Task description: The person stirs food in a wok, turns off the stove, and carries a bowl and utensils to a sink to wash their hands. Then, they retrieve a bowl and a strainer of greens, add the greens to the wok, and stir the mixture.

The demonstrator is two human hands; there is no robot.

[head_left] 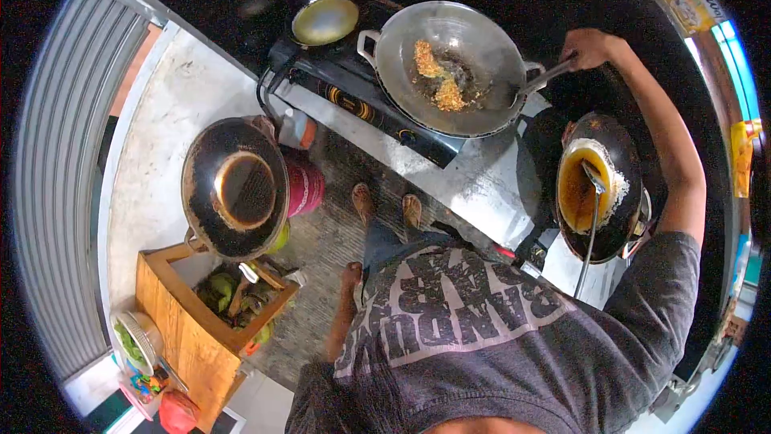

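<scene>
My right hand (588, 50) grips the dark handle of a spatula (540, 82) over the right rim of a large grey wok (498, 48). The spatula's blade end reaches inside the wok's right wall. Two clumps of golden-brown fried food (448, 97) lie in the wok, in a little dark oil. My left hand (351, 275) hangs low beside my body, with its fingers curled in and nothing visible in them. The wok sits on a black gas stove (353, 105).
A small pan (325, 20) with yellowish contents is on the stove's left burner. At right, a dark wok (598, 125) holds brown liquid and a ladle (593, 225). Another dark wok (197, 185) stands left, above a wooden box (185, 338) and a bowl of greens (132, 342).
</scene>
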